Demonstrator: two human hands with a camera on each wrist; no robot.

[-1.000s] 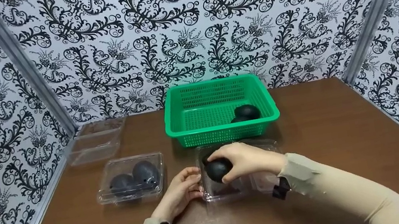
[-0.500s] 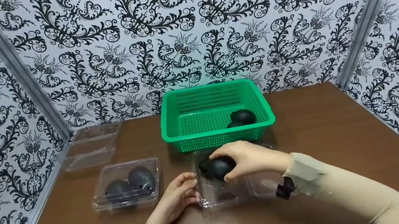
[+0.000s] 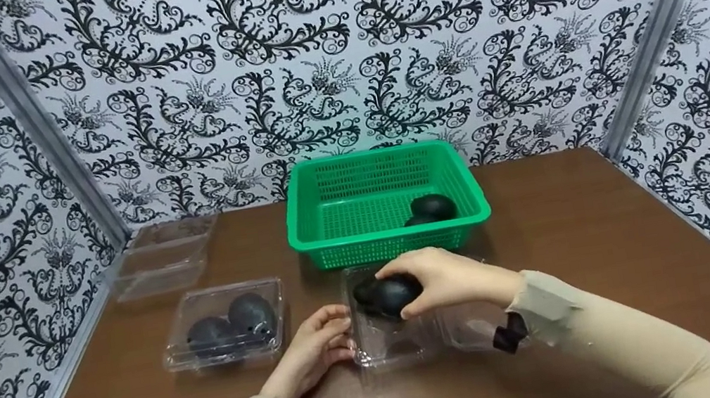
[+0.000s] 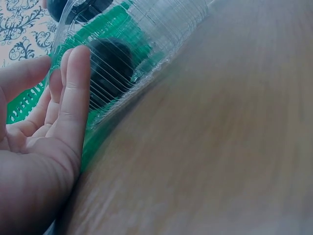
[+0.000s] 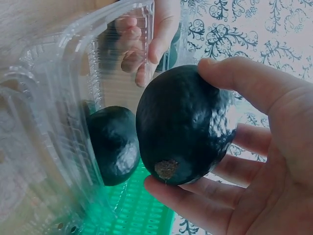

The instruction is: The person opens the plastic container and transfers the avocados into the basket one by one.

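My right hand (image 3: pixel 446 280) holds a dark avocado (image 3: pixel 401 293) over an open clear plastic clamshell box (image 3: pixel 390 353). In the right wrist view, thumb and fingers curve round this avocado (image 5: pixel 183 122), whose stem scar shows. A second avocado (image 5: pixel 113 147) lies inside the box, close beside the held one; whether they touch I cannot tell. My left hand (image 3: pixel 314 344) is at the box's left side. In the left wrist view, its fairly straight fingers (image 4: pixel 76 93) rest against the clear wall, with the thumb near the rim.
Behind the box stands a green basket (image 3: pixel 328 256) with dark avocados (image 3: pixel 433 206) at its right. A closed clear box (image 3: pixel 184 358) with two avocados sits at left. Further back are empty clear boxes (image 3: pixel 158 258). Patterned walls (image 3: pixel 337 88) surround the brown table (image 3: pixel 580 227).
My right hand has shifted slightly right with the avocado, uncovering more of the one in the box. My left hand stays at the box's side. The head view has tilted slightly.
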